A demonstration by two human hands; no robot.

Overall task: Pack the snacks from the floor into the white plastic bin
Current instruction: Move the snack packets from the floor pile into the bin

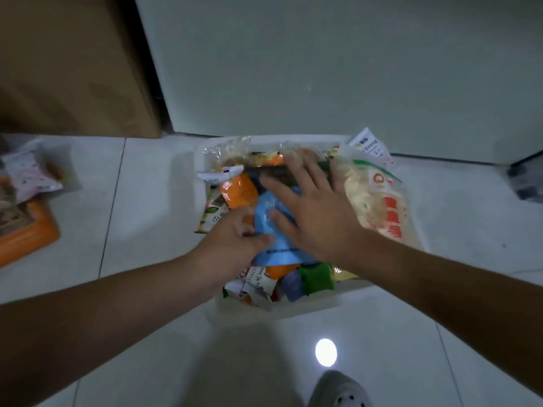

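Observation:
The white plastic bin [293, 306] stands on the tiled floor against a pale wall, heaped with snack packets. A light blue packet [271, 248] lies on top of the heap. My left hand [235, 245] pinches its left edge between thumb and fingers. My right hand [308, 207] lies flat with fingers spread across the blue packet and a dark packet [264, 171] behind it. An orange packet [239, 192] sits to the left, and a large clear bag of pale snacks with red print [379, 201] leans over the bin's right side.
More snack packets lie on the floor at far left: a pink-white one [29, 171] and an orange-edged one [26, 233]. A brown cardboard box [73, 63] stands at the back left. A grey shoe [338, 392] is at the bottom. A dark object [526, 183] sits at far right.

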